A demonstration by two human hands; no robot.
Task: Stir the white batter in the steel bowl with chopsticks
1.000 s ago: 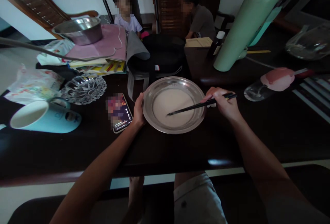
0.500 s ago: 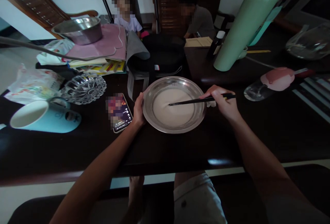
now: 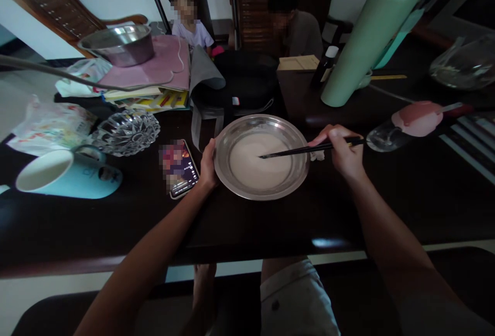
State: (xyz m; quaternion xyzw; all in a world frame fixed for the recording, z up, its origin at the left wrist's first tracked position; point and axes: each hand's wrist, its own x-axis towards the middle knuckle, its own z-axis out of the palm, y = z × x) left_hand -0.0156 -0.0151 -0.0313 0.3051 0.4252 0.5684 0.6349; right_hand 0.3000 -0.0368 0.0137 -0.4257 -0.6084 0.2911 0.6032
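Left hand [image 3: 209,166]: I see it half curled against the near side of a round, wide-rimmed, silvery metal bowl [image 3: 264,195], thumb up at the rim, steadying it.
Right hand [image 3: 345,154]: closed in a pinch on a pair of slender black chopsticks [image 3: 296,150], which slant leftward over the bowl.
Bowl: on the dark glossy wooden table [image 3: 247,230], between my two hands; a cloudy off-white liquid [image 3: 257,173] covers its bottom, well below the rim.
Chopsticks: tips meet the liquid near the middle of the bowl; I cannot tell how deep they go.
Just left of the left hand: a lit, pale-edged phone [image 3: 184,171], screen up.
Farther left: a light blue cylindrical mug [image 3: 91,177] with a white inside, its contents hidden from me; behind it a clear cut-glass dish [image 3: 126,132].
Beyond the left hand: a deep silvery metal basin [image 3: 133,50] on a pink-topped stack of papers [image 3: 164,63].
Beyond the right hand: a tall pale green flask [image 3: 363,47] with a metal top, and beside it a dark bottle [image 3: 323,70] with a white cap.
Right of the right hand: a clear cup with a pink cover [image 3: 390,132]; farther out, a rounded clear glass jug [image 3: 464,68].
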